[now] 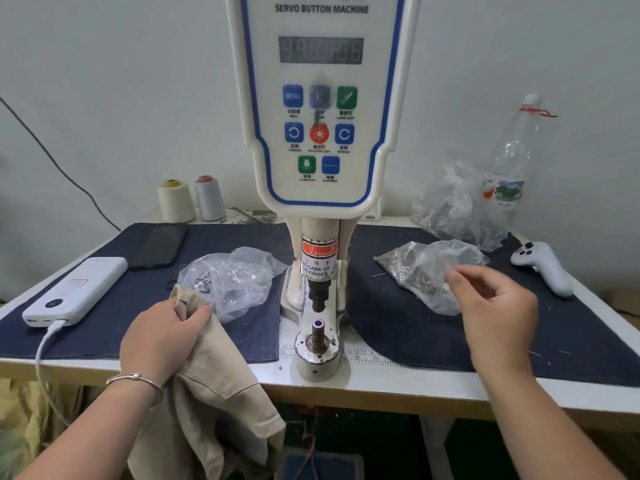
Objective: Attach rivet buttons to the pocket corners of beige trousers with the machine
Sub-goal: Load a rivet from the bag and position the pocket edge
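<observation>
L hand [162,336] gripped a bunched fold of the beige trousers [214,382], fingers curled round the cloth at the near-left table edge; most of the garment hung off the front, left of the machine [320,98]. R hand [495,306] was at the right-hand rivet bag [429,271], fingers loosely curled w/ thumb and forefinger close together; can't tell if a rivet was pinched. A 2nd bag of rivets [228,278] lay just beyond the L hand. Lower die [318,325] stood bare, no cloth over it, punch above it clear.

Risks, as I judged them: small rivet could slip from the pinch en route to the die; pocket corner could land off-centre since the cloth was bunched; fingertips near the punch if the pedal got pressed early, as the warning label [317,263] says.
</observation>
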A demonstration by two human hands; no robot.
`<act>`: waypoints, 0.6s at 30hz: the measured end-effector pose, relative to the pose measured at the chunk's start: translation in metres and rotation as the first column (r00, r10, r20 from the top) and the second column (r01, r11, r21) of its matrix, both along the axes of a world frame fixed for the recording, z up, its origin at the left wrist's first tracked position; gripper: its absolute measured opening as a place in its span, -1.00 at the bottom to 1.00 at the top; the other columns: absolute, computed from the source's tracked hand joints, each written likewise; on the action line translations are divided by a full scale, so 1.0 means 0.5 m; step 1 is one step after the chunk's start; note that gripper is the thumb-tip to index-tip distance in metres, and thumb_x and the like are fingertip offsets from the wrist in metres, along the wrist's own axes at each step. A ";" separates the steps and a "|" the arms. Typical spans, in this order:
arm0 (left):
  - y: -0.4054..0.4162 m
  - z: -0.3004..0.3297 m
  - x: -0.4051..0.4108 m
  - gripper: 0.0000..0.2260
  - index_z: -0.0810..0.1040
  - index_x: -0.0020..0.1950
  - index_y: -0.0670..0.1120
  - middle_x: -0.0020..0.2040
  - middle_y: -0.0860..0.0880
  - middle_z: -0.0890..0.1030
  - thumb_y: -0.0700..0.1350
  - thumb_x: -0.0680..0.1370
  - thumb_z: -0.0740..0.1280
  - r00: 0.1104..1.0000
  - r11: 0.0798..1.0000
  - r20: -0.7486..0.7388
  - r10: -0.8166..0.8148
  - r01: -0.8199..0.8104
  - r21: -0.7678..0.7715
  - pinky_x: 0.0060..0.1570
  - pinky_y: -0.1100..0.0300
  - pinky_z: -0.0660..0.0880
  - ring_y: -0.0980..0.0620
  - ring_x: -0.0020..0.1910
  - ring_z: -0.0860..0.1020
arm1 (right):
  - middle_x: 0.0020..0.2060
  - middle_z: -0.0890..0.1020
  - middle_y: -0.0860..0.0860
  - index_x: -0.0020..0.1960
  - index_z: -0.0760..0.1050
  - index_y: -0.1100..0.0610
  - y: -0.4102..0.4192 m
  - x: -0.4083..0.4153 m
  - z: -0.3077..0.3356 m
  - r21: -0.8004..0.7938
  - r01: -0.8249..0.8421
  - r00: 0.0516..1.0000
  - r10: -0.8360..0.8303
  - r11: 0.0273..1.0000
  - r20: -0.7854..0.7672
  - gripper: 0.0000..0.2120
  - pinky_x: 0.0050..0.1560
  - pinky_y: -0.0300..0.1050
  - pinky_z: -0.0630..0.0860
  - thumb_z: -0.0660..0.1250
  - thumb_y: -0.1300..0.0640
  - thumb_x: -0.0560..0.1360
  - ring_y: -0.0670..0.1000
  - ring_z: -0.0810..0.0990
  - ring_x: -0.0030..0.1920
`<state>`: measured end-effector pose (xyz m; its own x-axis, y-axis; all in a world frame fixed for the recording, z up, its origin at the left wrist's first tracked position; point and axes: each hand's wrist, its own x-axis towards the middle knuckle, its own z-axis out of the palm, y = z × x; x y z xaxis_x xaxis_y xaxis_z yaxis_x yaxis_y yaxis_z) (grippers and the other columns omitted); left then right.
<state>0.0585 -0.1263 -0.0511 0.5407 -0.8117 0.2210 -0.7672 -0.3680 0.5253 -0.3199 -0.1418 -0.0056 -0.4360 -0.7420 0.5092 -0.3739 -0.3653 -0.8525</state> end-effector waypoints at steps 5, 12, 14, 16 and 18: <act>0.000 0.001 -0.002 -0.62 0.52 -0.26 -0.15 -0.28 -0.11 0.56 0.13 0.56 0.31 1.000 1.000 -0.008 -0.023 0.023 -0.008 -0.25 0.03 0.33 -0.17 -0.21 0.51 | -0.31 0.70 0.07 -0.22 0.70 0.04 0.095 0.133 -0.020 0.264 -0.463 0.790 0.259 0.846 0.555 -0.92 -0.43 -0.27 0.49 0.47 0.18 0.42 -0.06 0.61 -0.37; 0.002 -0.005 -0.002 -0.59 0.41 -0.37 -0.12 -0.35 -0.10 0.51 0.12 0.55 0.33 1.000 0.999 -0.008 -0.004 0.003 -0.051 -0.34 0.06 0.23 -0.09 -0.31 0.45 | -0.39 0.64 0.10 -0.20 0.69 0.18 0.115 0.217 -0.018 0.365 -0.662 0.635 0.231 0.655 0.737 -0.94 -0.57 -0.29 0.35 0.47 0.20 0.42 -0.09 0.48 -0.51; 0.000 -0.007 0.000 -0.59 0.45 -0.36 -0.14 -0.34 -0.10 0.51 0.11 0.55 0.33 1.000 0.998 -0.009 -0.010 0.009 -0.055 -0.33 0.06 0.25 -0.10 -0.31 0.45 | -0.40 0.64 0.11 -0.13 0.67 0.23 0.107 0.223 -0.012 0.366 -0.684 0.603 0.206 0.631 0.771 -0.91 -0.59 -0.28 0.32 0.48 0.21 0.42 -0.09 0.48 -0.53; 0.000 -0.009 0.001 -0.61 0.49 -0.32 -0.15 -0.32 -0.10 0.53 0.11 0.55 0.33 1.000 0.999 -0.009 -0.015 0.014 -0.051 -0.30 0.05 0.27 -0.12 -0.28 0.46 | -0.41 0.64 0.10 -0.09 0.65 0.25 0.102 0.228 -0.006 0.379 -0.696 0.583 0.173 0.610 0.794 -0.87 -0.61 -0.29 0.30 0.49 0.20 0.42 -0.09 0.47 -0.56; 0.000 -0.010 0.002 -0.61 0.49 -0.32 -0.17 -0.33 -0.10 0.52 0.11 0.55 0.33 1.000 0.998 -0.010 -0.018 0.018 -0.055 -0.31 0.06 0.26 -0.12 -0.29 0.45 | -0.43 0.63 0.10 -0.09 0.63 0.26 0.099 0.233 -0.001 0.375 -0.717 0.549 0.145 0.587 0.823 -0.87 -0.63 -0.29 0.29 0.49 0.21 0.42 -0.10 0.46 -0.58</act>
